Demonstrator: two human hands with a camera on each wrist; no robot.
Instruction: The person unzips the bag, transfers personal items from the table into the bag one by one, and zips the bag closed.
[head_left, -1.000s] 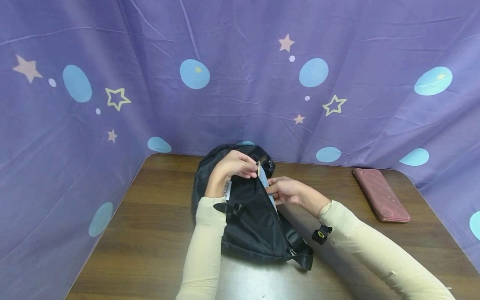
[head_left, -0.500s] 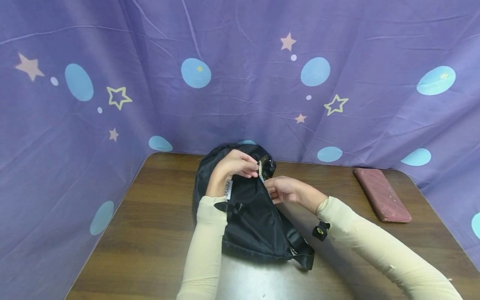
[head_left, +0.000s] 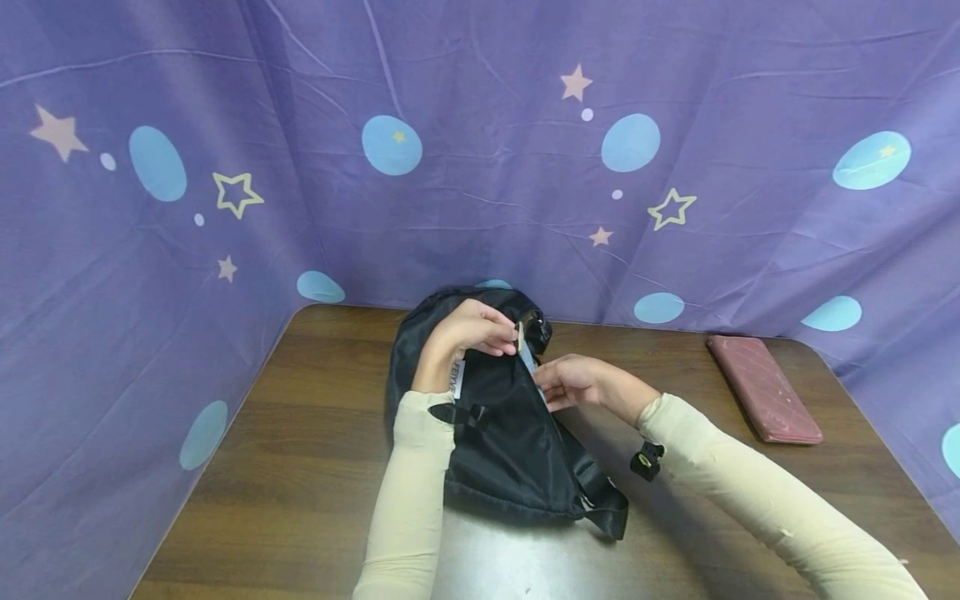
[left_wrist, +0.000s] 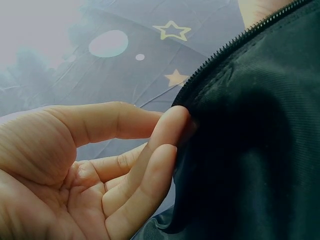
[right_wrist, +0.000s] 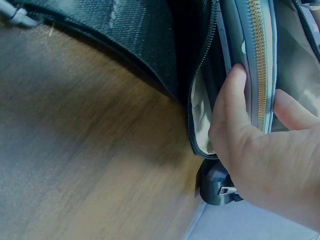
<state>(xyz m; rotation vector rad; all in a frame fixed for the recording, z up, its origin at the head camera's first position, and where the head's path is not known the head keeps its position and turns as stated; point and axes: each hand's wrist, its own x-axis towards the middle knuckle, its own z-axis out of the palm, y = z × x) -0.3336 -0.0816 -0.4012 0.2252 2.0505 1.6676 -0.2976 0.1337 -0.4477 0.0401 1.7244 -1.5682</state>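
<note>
So your left hand (head_left: 474, 327) pinches the zippered edge (left_wrist: 216, 59) of the black bag (head_left: 504, 462) while your right hand (head_left: 576, 382) grips a light-blue zip pouch (right_wrist: 258, 57) partway inside it (pink wallet (head_left: 765, 390) just chilling on the table (head_left: 300, 467)).

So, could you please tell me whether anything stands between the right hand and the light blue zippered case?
Nothing visible: the right hand grips the case from both sides in the unzipped black bag, which the left hand pinches.
</note>
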